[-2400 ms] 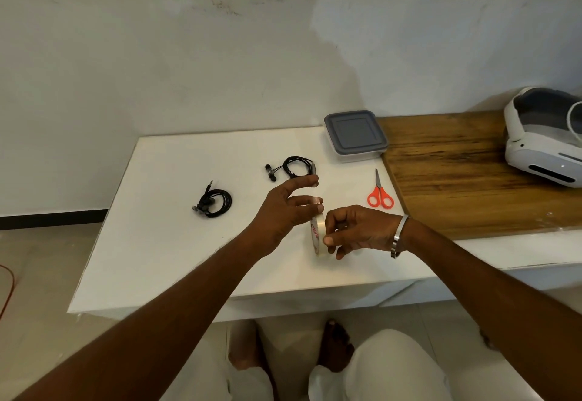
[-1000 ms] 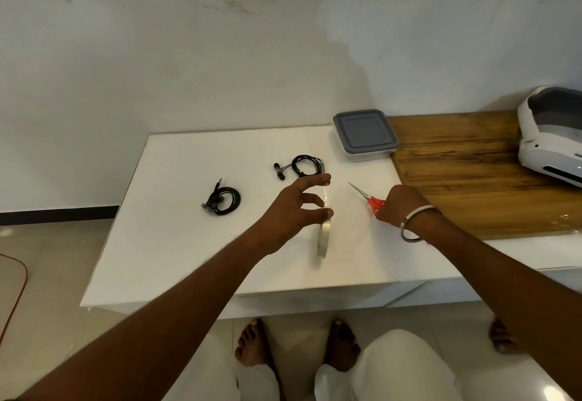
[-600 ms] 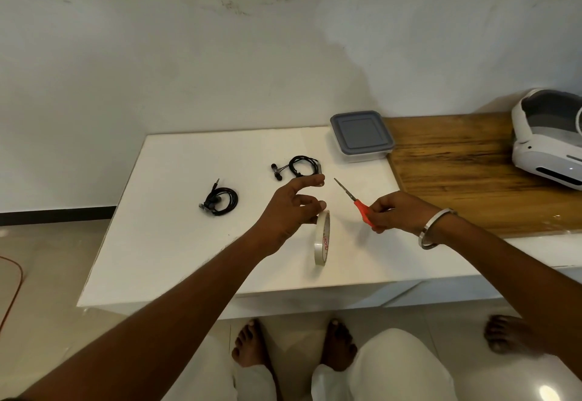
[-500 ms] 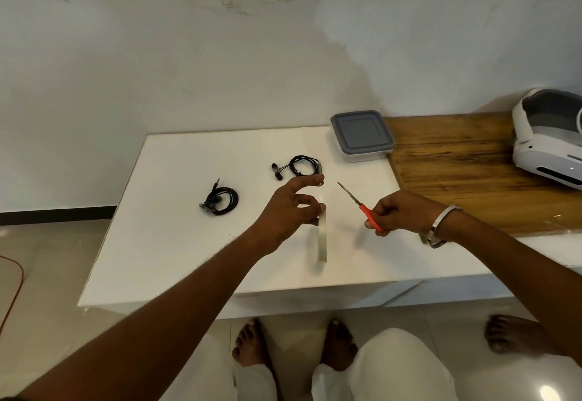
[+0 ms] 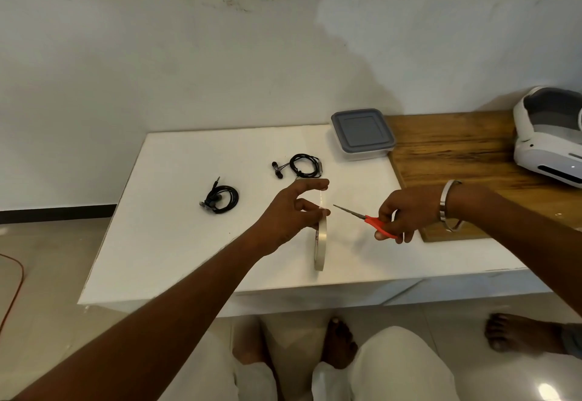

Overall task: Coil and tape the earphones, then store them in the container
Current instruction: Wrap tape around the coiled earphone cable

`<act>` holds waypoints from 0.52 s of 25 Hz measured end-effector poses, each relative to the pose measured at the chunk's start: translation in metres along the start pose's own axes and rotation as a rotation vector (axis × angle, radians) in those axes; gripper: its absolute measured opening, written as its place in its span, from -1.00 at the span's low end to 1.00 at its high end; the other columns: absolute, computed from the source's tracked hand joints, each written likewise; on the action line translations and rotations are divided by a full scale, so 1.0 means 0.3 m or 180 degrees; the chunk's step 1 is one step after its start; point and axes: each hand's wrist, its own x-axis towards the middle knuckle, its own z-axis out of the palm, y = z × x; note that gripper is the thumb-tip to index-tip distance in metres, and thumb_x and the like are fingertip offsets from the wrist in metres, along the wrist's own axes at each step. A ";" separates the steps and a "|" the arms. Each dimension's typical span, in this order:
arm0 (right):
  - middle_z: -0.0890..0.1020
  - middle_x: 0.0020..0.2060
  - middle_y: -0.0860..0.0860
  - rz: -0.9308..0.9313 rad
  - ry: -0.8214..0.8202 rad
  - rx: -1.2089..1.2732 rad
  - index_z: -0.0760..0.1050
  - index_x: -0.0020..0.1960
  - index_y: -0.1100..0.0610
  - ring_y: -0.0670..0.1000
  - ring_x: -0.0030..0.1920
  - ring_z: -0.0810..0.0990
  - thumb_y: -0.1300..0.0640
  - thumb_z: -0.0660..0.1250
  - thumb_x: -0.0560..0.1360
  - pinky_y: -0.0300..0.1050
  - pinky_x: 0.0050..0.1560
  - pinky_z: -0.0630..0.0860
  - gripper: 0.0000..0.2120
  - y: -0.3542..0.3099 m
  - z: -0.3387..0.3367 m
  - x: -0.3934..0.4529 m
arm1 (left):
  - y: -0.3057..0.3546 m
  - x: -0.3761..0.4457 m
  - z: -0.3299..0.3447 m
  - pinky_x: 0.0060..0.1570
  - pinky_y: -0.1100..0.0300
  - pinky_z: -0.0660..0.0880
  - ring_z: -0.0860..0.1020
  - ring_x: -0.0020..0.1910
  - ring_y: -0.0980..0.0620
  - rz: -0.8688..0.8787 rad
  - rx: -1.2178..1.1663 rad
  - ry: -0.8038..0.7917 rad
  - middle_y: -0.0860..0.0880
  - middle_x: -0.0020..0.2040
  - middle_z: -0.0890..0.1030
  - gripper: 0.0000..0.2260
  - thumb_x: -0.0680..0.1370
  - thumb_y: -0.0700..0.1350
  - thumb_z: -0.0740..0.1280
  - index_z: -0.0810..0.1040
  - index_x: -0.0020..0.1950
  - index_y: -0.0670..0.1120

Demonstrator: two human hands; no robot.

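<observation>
Two coiled black earphones lie on the white table (image 5: 176,237): one earphone coil (image 5: 220,199) at the left, another earphone coil (image 5: 304,166) further back near the middle. My left hand (image 5: 289,211) holds a roll of clear tape (image 5: 320,245) upright on its edge, with a pulled strip stretched from the roll up to my forefinger. My right hand (image 5: 406,211) grips red-handled scissors (image 5: 367,219), whose blades point left toward the strip. A lidded grey container (image 5: 362,133) stands at the back of the table.
A wooden board (image 5: 466,155) covers the right part of the surface, with a white headset (image 5: 548,136) on its far right end. A wall rises directly behind the table. My knees and bare feet are below the front edge; another person's foot (image 5: 516,334) is at the right.
My right hand let go of the tape roll, picked up the scissors from the table and brought them toward the strip. My left hand kept holding the tape.
</observation>
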 end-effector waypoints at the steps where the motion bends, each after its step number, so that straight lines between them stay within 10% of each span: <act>1: 0.66 -0.16 0.05 0.0044 -0.0094 -0.0022 0.53 0.04 0.18 -0.02 -0.18 0.65 -0.13 0.36 0.42 -0.18 -0.03 0.60 -0.61 -0.013 0.000 -0.004 | 0.000 -0.001 0.001 -0.16 0.23 0.58 0.66 -0.08 0.03 -0.0001 -0.0008 0.0007 -0.08 0.23 0.54 -0.55 0.49 -0.40 0.36 0.47 0.33 -0.09; 7: 0.58 -0.17 0.01 0.0062 -0.0401 0.0127 0.47 0.13 0.19 0.01 -0.08 0.58 -0.15 0.31 0.45 -0.09 0.03 0.59 -0.55 -0.060 0.005 0.002 | 0.002 -0.008 0.004 -0.14 0.23 0.57 0.66 -0.07 -0.11 -0.0093 -0.0044 -0.0114 -0.11 -0.19 0.65 -0.55 0.48 -0.38 0.39 0.48 0.33 -0.07; 13: 0.57 -0.21 0.00 -0.0085 -0.0603 0.0196 0.49 0.03 0.16 -0.04 -0.19 0.56 -0.09 0.27 0.49 -0.15 -0.06 0.57 -0.68 -0.093 0.006 0.014 | 0.011 -0.008 -0.001 -0.07 0.18 0.59 0.64 -0.10 -0.08 -0.0085 0.0070 -0.0300 -0.15 -0.18 0.66 -0.53 0.49 -0.37 0.37 0.46 0.36 -0.06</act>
